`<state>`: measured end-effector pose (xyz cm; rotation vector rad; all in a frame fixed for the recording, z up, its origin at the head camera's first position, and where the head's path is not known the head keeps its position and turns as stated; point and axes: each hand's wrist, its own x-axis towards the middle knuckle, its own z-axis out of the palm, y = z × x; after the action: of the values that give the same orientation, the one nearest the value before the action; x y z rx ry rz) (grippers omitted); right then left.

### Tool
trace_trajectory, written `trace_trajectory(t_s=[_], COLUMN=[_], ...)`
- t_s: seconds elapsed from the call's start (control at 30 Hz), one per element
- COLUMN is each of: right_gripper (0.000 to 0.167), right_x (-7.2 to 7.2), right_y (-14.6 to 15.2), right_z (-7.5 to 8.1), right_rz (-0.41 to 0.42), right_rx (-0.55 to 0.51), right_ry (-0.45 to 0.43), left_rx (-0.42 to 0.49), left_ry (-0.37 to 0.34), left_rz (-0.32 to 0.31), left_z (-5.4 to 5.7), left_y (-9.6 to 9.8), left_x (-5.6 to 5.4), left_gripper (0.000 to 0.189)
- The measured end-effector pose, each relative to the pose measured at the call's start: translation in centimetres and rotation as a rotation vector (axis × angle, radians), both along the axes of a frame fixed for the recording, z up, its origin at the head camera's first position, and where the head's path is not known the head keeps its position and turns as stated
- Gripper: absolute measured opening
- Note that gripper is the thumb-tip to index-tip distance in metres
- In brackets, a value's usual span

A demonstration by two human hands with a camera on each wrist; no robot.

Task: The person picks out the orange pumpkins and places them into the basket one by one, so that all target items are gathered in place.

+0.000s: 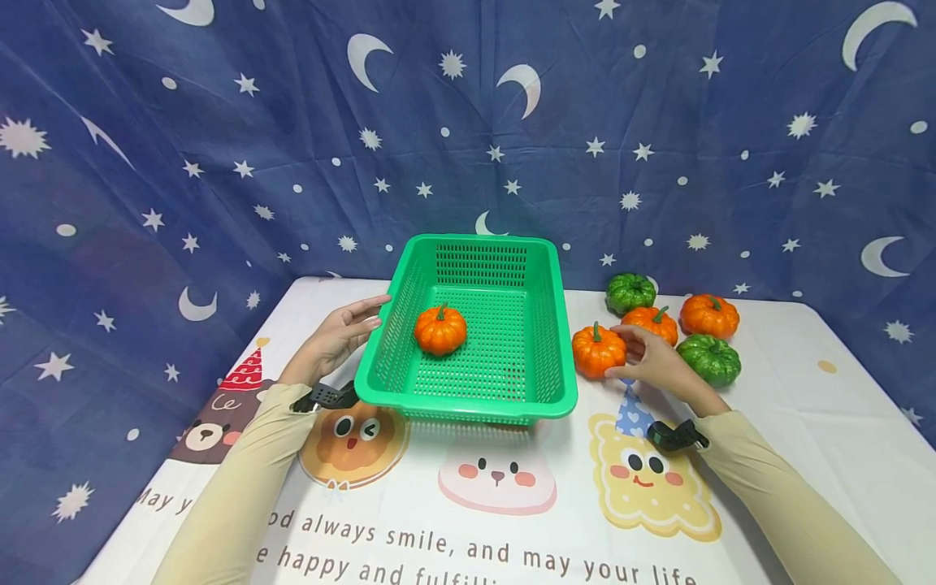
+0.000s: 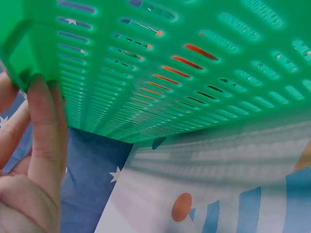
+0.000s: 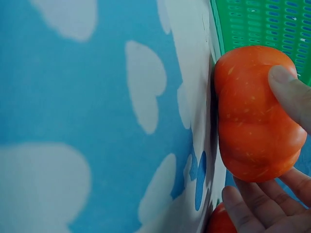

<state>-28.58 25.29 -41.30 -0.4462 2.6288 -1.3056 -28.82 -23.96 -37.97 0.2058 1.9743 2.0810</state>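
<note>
1 ribbed orange pumpkin point(image 1: 599, 352) is just right of the green basket point(image 1: 468, 404), with your right hand point(image 1: 658, 366) clamped on it between thumb and fingers. For a sure hold, set your fingertips into its grooves, since the glossy skin looks slippery, and leave the green stem free. Your left hand point(image 1: 331, 341) touches the basket's left rim, fingers nearly straight and slightly apart; press lightly, as the slotted plastic probably flexes. Inside, left of the middle, rests 1 matching pumpkin point(image 1: 440, 331). Farther right, 2 squat orange pumpkins point(image 1: 709, 316) and 2 mottled green pumpkins point(image 1: 709, 360) cluster on the printed tablecloth point(image 1: 819, 422), before a creased blue curtain point(image 1: 468, 191).
</note>
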Motion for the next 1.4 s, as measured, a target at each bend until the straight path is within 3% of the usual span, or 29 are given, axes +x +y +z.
trace_trajectory(t_s=[0.4,0.67,0.97,1.4], right_gripper=[0.078,0.080,0.079,0.076], right_x=[-0.01,-0.10,-0.04,0.23], right_y=[-0.03,0.09,-0.14,-0.56], right_z=[-0.09,-0.09,-0.12,0.36], right_rz=[-0.031,-0.041,-0.098,-0.181], right_rx=[0.067,0.016,-0.041,-0.126], right_ry=[0.063,0.117,0.230,0.489], left_rx=[0.002,0.006,0.007,-0.007], left_ry=[-0.003,-0.003,-0.009,0.013], left_rz=[0.008,-0.001,0.001,-0.004], left_z=[0.07,0.08,0.07,-0.03], left_y=[0.05,0.00,0.01,-0.07], left_x=[0.05,0.08,0.06,0.10], left_gripper=[0.055,0.055,0.056,0.055])
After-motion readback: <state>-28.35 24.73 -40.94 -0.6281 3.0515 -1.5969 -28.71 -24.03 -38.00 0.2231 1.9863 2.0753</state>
